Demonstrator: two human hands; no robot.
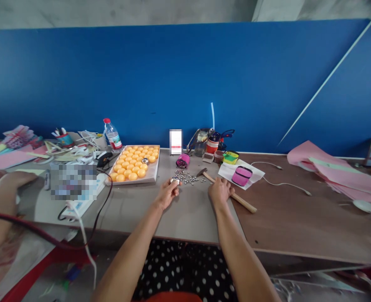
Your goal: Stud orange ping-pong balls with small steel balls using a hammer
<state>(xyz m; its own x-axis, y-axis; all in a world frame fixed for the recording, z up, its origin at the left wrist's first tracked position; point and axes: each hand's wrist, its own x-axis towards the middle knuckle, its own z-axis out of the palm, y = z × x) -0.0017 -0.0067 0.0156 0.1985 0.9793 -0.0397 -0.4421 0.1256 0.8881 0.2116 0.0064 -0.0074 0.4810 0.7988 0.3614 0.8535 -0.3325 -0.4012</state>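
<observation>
My left hand is closed around a small, shiny, silver round piece, held low over the grey table top. Just beyond it lies a loose scatter of small silver beads. My right hand rests over the wooden handle of a hammer, its fingers curled round it. The dark hammer head points to the left, close to the beads. To the left, a shallow white tray bears many orange balls, with one silver-studded ball among them.
A pink-and-black rolled item lies behind the beads. On the right, white paper bears a pink pouch. Jars, a phone and a bottle line the back. Another person's arm rests at left near a power strip.
</observation>
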